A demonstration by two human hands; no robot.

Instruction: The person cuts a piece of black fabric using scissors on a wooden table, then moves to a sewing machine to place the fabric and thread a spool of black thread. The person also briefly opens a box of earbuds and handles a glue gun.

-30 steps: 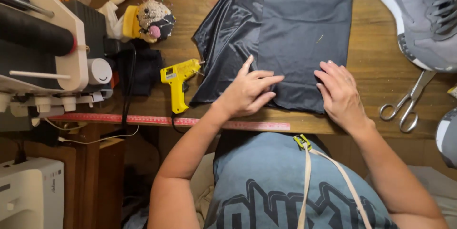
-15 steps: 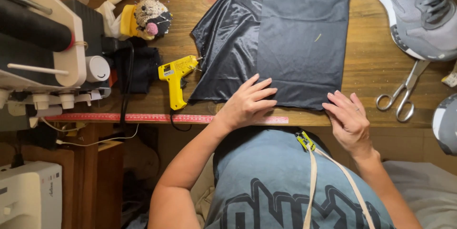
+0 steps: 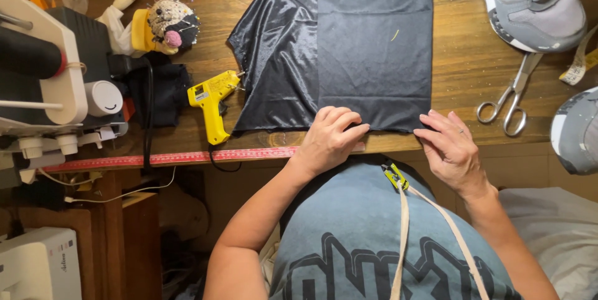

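Left hand (image 3: pixel 330 138), right hand (image 3: pixel 451 150) covering black fabric (image 3: pixel 374 44) hem

Fabric (image 3: pixel 349 44) lies flat mid-bench (image 3: pixel 473 69). Both hands on its near edge: left (image 3: pixel 329 138), right (image 3: pixel 450 147). Glue gun (image 3: pixel 212 104) just left of fabric; scissors (image 3: pixel 512 102) and shoe (image 3: pixel 529 1) to its right.

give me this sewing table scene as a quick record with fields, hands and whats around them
surface: wooden table
left hand: fingers curled on the near edge of the black fabric
right hand: fingertips on the same edge, near its right corner
fabric: dark, folded, laid flat, shiny part at its left
left of fabric: yellow glue gun
right of fabric: scissors, grey shoe
table front edge: red measuring tape
far left: sewing machine, pincushion
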